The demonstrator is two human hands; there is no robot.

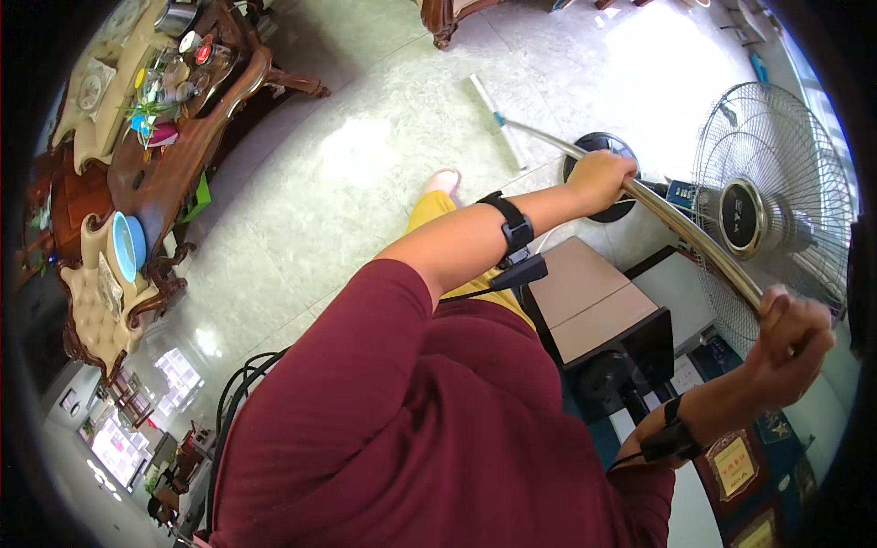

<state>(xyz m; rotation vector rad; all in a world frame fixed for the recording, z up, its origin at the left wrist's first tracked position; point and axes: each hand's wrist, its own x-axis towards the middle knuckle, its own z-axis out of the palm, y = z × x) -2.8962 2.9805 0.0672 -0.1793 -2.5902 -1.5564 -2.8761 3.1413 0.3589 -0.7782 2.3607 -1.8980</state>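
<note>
Both my hands grip the long metallic pole of a floor squeegee [699,236]. My left hand [603,180] is closed around the pole lower down, nearer the head. My right hand [793,340] is curled at its upper end, which the fingers partly hide. The squeegee's thin white head [498,121] lies across the pale tiled floor [384,110], joined to the pole by a blue piece. Straps with small dark devices sit on both my forearms. Close beside the pole stands a large wire-caged fan [772,210], its round black base [601,146] behind my left hand.
A brown cardboard-topped box [589,292] stands close to my legs, with a dark monitor-like panel next to it. Framed plaques [731,464] are at lower right. At left are a carved wooden table [169,183], a tufted armchair [96,315] and a blue basin [129,245].
</note>
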